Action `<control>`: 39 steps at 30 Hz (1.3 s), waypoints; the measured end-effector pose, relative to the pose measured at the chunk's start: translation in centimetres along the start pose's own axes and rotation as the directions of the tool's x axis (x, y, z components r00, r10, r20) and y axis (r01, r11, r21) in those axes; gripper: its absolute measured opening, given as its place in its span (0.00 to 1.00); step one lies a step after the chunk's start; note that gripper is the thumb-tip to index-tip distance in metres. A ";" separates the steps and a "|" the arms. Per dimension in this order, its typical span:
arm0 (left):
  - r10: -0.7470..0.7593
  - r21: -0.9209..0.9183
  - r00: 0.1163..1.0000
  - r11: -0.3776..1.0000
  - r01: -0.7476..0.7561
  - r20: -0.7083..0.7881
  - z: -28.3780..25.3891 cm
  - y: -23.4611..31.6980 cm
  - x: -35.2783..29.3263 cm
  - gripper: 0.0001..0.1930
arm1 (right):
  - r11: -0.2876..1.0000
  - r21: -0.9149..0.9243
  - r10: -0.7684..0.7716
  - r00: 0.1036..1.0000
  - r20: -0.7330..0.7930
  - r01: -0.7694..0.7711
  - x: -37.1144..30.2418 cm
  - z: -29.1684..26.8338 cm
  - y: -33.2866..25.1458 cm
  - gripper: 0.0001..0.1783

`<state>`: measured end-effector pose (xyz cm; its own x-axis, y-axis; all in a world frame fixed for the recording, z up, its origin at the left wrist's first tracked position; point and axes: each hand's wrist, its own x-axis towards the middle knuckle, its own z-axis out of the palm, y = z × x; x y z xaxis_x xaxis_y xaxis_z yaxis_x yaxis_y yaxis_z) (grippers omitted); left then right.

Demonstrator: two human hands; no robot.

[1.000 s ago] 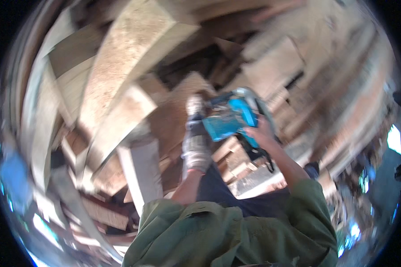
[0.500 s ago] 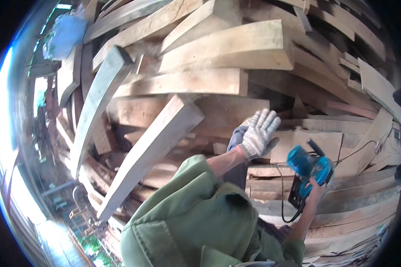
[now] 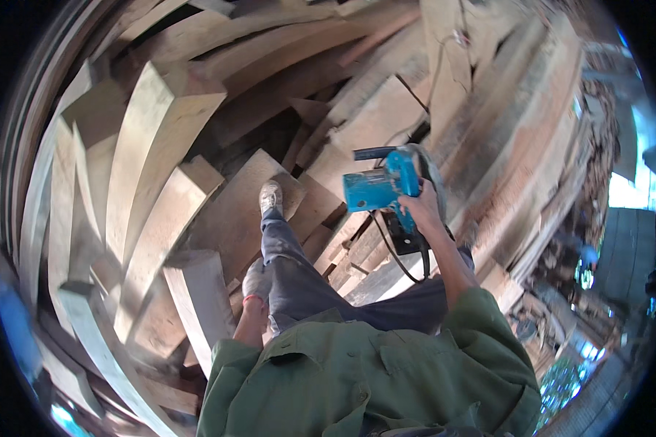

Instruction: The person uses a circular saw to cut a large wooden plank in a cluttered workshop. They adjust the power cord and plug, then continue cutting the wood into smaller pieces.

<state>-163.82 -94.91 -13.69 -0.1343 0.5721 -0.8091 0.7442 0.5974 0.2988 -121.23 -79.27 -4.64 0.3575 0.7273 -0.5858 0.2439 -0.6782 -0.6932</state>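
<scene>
My right hand (image 3: pixel 424 207) is bare and wrapped round the handle of a blue handheld circular saw (image 3: pixel 370 191). The saw is held over stacked timber, and its black base plate (image 3: pixel 407 242) shows below the handle. A black power cord (image 3: pixel 388 244) loops down from it. My left hand (image 3: pixel 254 280), in a pale knitted glove, is beside my left knee, touching or close to the trouser leg. Nothing shows in it, and its fingers look extended, though slightly blurred. Near it, a thick squared beam (image 3: pixel 202 288) slants up from the pile.
Heavy beams (image 3: pixel 142 153) jut out at uneven angles on the left. My left shoe (image 3: pixel 271 197) stands on a wide board (image 3: pixel 229 218). Sawdust covers long planks (image 3: pixel 506 167) on the right. Dark gaps (image 3: pixel 266 142) open between the timbers. The cord runs away over the far boards.
My view has swung round to the right, so the beams now lie at the left. My left hand has dropped from its raised, spread pose to beside my knee. The saw stays in my right hand.
</scene>
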 end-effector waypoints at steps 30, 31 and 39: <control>0.600 0.540 0.352 0.800 -0.261 -0.719 -33.5 18.3 25.8 0.40 | 0.998 0.043 -0.052 0.993 0.103 0.047 -1.6 18.5 -18.5 0.37; 0.487 0.592 0.518 0.805 0.046 -0.703 -33.0 19.1 25.6 0.40 | 0.995 0.097 0.023 0.992 0.125 -0.035 -0.7 18.1 -19.0 0.36; 0.373 0.386 0.590 0.916 -0.111 -0.716 -33.0 21.4 23.3 0.41 | 0.978 0.201 -0.084 0.987 0.137 0.055 6.5 14.5 -23.0 0.31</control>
<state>-172.61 -50.23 -9.45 -0.2702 0.9628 -0.0031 0.9490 0.2669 0.1680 -137.58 -57.41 1.40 0.2091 0.7891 -0.5777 0.0771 -0.6022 -0.7946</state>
